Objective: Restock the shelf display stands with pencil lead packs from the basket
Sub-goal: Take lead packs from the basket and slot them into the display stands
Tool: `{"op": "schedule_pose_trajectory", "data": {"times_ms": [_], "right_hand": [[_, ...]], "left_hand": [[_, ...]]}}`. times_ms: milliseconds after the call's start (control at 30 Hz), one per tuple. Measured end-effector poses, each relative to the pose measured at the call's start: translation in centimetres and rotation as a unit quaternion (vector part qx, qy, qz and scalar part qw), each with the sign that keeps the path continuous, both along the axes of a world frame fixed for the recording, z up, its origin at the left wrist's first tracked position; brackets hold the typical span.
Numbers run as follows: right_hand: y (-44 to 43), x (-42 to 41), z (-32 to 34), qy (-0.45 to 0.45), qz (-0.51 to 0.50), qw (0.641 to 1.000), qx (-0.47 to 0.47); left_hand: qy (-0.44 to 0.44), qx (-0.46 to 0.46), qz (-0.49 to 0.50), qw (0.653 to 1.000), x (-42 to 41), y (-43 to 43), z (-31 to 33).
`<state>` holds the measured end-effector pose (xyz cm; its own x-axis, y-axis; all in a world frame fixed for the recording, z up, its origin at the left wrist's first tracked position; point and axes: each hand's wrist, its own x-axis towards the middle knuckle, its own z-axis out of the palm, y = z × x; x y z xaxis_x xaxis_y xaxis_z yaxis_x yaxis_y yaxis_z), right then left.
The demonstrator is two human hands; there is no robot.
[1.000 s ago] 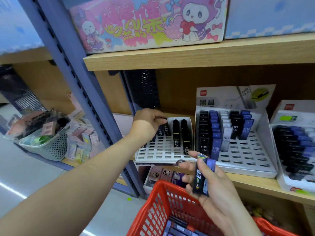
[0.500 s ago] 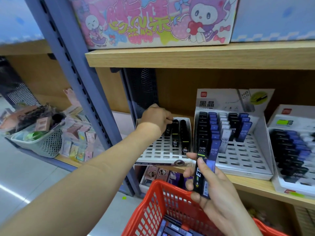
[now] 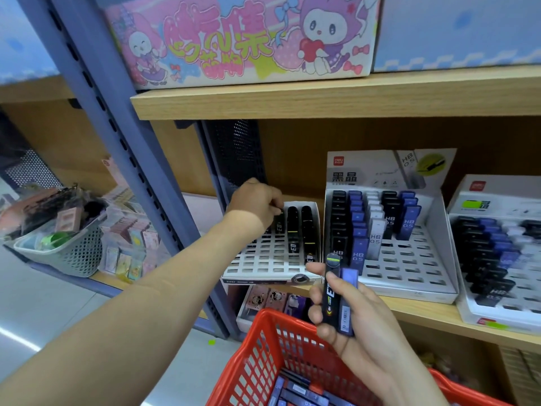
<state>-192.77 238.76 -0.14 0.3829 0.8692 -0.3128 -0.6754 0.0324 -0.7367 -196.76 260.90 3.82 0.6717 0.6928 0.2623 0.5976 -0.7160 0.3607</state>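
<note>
My left hand (image 3: 257,202) reaches to the back row of the left white display stand (image 3: 263,262), fingers curled round a black lead pack (image 3: 279,222) standing in a slot. Two columns of black packs (image 3: 301,230) fill the stand's right side. My right hand (image 3: 351,317) holds two packs upright above the red basket (image 3: 257,364): a black one (image 3: 330,288) and a blue one (image 3: 347,300). More packs (image 3: 298,391) lie in the basket.
A middle stand (image 3: 409,273) holds black, blue and white HB packs; a third stand (image 3: 497,253) sits at the right. Wooden shelf board (image 3: 322,98) with a pink cartoon box (image 3: 240,39) overhead. Blue upright post (image 3: 117,127) and grey basket (image 3: 64,253) at left.
My left hand has stayed at the back row of the left stand, fingers working on a pack. My right hand with its two packs has barely shifted. The camera moved closer.
</note>
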Motion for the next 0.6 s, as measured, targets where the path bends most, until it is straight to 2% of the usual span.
{"op": "schedule_pose_trajectory", "data": {"times_ms": [133,233,300,433,600], "right_hand": [[0.3,-0.1,-0.3,0.010,-0.007,1.000,0.001],[0.5,0.1,-0.3,0.007,-0.032,0.999,-0.003],[0.5,0.2,-0.3,0.012,-0.047,0.999,0.000],[0.6,-0.1,-0.4,0.030,-0.068,0.997,0.008],[0.5,-0.3,-0.4,0.018,-0.080,0.997,-0.009]], "left_hand": [[0.004,0.030,-0.039,0.999,-0.4,-0.1,0.0],[-0.096,-0.046,-0.089,0.990,-1.4,-1.8,0.1],[-0.114,-0.069,-0.126,0.983,-1.9,-2.8,-0.2],[-0.098,0.012,-0.150,0.984,-1.7,-2.9,-1.1],[-0.097,0.030,-0.186,0.977,-1.0,-2.9,-1.4]]}}
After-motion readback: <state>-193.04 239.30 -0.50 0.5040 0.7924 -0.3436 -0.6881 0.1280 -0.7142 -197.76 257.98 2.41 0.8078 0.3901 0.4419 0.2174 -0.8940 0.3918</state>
